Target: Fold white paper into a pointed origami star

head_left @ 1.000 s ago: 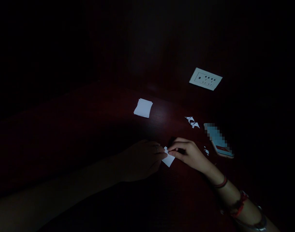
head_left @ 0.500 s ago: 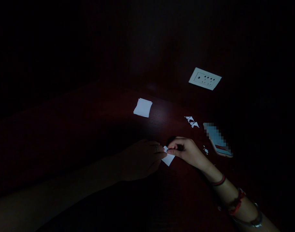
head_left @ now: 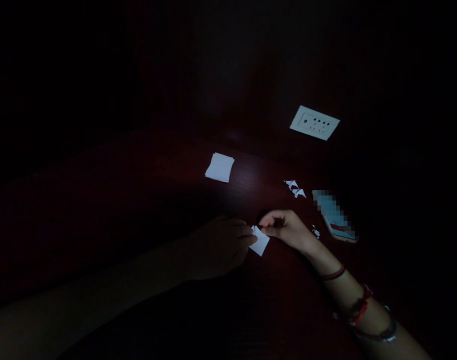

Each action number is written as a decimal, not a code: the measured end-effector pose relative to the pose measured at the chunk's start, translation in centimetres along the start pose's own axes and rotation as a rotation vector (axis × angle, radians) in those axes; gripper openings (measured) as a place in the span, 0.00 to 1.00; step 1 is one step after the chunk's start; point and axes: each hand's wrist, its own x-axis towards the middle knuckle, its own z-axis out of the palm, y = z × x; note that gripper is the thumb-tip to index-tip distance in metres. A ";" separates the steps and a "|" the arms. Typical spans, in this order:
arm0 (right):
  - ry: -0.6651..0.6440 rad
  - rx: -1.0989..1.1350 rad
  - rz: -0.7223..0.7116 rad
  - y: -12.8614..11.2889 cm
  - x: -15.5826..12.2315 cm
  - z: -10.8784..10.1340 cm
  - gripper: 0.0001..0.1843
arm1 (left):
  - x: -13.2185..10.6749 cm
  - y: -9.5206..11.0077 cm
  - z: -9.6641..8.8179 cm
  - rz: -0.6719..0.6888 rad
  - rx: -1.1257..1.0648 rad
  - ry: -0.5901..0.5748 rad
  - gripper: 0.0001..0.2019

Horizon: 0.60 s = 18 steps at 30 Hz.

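Observation:
In the head view, a small white square of paper (head_left: 261, 244) with a fold near its top lies on the dark reddish table, one corner towards me. My left hand (head_left: 228, 245), in shadow with a ring on one finger, holds the paper's left side under its fingertips. At the paper's upper right edge is my right hand (head_left: 286, 229), its thumb and curled index finger close together on the edge. The fingers cover part of the fold. Farther back lies a stack of white paper squares (head_left: 220, 167).
Small folded white paper pieces (head_left: 295, 188) lie to the right, with tiny paper scraps (head_left: 316, 231) nearer me. Beside them rests a phone (head_left: 335, 217), its screen partly blurred out. A white socket panel (head_left: 314, 122) is on the back wall. Darkness hides the surroundings.
My right thumb has drawn back from the paper's middle to its upper right edge, uncovering more of the paper. My left hand stays in place. The whole view has shifted slightly.

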 end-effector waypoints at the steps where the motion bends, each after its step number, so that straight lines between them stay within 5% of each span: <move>1: 0.021 0.022 0.000 0.1 0.0 0.0 0.05 | 0.0 0.0 0.0 0.006 0.001 -0.001 0.13; 9: 0.008 -0.042 -0.126 -0.2 -0.4 -0.1 0.13 | -0.1 -0.1 0.1 0.007 0.014 0.014 0.13; 18: 0.027 -0.019 -0.066 0.1 -0.2 0.1 0.12 | -0.1 -0.1 0.0 0.008 0.012 0.031 0.13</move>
